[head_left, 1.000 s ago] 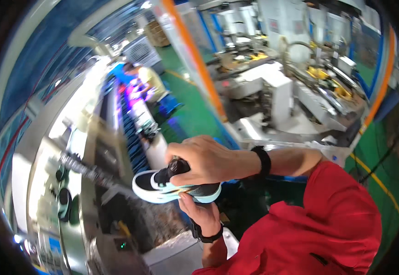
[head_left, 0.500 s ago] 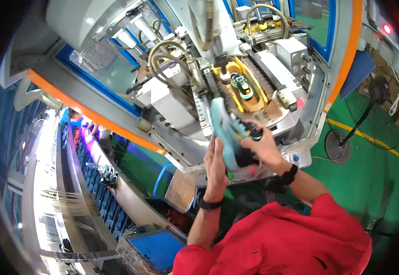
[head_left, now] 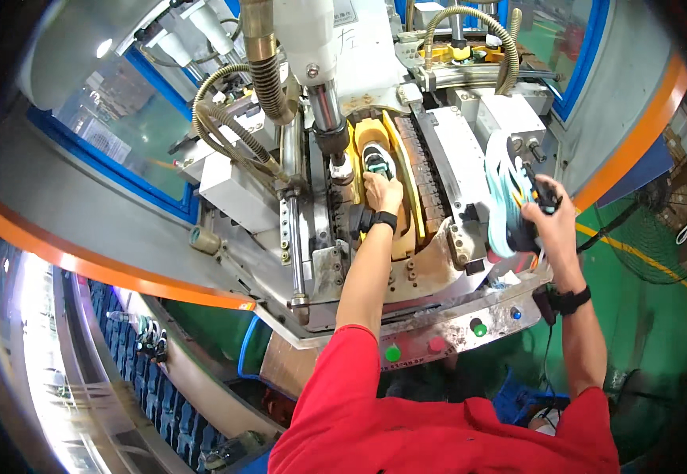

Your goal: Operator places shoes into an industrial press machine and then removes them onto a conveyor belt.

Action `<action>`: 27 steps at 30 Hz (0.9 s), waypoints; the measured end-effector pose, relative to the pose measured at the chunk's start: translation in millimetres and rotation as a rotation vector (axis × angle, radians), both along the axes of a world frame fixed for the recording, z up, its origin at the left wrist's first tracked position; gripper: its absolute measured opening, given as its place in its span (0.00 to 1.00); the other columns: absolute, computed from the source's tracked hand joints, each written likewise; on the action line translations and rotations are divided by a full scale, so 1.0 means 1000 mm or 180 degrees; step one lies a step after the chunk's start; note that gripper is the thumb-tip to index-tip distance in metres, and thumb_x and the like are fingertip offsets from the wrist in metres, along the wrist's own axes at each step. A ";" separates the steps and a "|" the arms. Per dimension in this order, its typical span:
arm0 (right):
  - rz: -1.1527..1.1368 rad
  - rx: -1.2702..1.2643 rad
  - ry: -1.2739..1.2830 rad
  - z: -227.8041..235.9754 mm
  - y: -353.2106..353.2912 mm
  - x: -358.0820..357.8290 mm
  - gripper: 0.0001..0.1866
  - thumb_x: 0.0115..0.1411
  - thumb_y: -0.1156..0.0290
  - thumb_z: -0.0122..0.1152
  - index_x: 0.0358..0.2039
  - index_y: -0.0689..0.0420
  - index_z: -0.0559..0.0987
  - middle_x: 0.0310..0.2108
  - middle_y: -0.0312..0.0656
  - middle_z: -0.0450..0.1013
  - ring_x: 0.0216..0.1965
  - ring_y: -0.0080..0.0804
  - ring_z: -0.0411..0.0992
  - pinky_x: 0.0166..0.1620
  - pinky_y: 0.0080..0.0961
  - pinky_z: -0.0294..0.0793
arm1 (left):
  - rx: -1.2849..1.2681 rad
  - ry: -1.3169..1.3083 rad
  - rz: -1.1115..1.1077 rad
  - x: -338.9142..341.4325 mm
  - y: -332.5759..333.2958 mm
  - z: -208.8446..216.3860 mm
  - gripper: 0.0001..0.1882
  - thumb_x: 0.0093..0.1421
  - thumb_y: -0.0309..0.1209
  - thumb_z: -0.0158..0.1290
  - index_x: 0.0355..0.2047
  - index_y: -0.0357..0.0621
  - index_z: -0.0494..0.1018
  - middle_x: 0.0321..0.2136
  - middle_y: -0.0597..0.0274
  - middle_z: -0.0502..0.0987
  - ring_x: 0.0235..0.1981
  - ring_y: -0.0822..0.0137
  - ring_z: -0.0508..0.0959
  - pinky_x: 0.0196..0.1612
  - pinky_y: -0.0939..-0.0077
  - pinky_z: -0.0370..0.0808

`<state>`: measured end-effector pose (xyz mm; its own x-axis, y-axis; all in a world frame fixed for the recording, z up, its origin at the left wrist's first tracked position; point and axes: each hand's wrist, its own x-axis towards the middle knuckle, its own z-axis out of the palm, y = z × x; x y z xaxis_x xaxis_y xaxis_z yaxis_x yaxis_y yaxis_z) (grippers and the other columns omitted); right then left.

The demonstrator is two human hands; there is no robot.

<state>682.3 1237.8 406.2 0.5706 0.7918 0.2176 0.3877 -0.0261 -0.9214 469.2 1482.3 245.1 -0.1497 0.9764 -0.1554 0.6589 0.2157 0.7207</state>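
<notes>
My left hand (head_left: 383, 194) reaches into the machine's yellow-sided cradle (head_left: 403, 229), its fingers closed at the opening of a black, white and teal shoe (head_left: 377, 155). That shoe lies between the yellow pads, toe pointing away from me. Part of it is hidden behind my fingers. Out to the right, my right hand (head_left: 555, 215) grips a second shoe (head_left: 501, 197) by its dark upper. This shoe is tipped on its side, showing a pale blue and white sole, and is held near a white machine block.
A metal press rod (head_left: 329, 118) comes down just left of the cradle. Ribbed hoses (head_left: 263, 71) hang nearby. Coloured buttons (head_left: 436, 345) line the machine's front edge. More shoes (head_left: 150, 340) sit on the conveyor at left. A floor fan (head_left: 643, 229) stands at right.
Both hands were at the pale blue shoe in front of the machine. My right hand has carried it rightward. My left hand has left it and moved forward to the shoe in the cradle.
</notes>
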 end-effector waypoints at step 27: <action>0.2057 -0.0275 -0.2330 -0.088 0.125 -0.209 0.13 0.60 0.68 0.55 0.43 0.60 0.76 0.41 0.53 0.74 0.42 0.53 0.72 0.44 0.43 0.72 | 0.0602 -0.1628 0.3380 -0.263 -0.559 0.134 0.15 0.60 0.26 0.55 0.46 0.35 0.73 0.40 0.57 0.77 0.40 0.65 0.78 0.42 0.72 0.74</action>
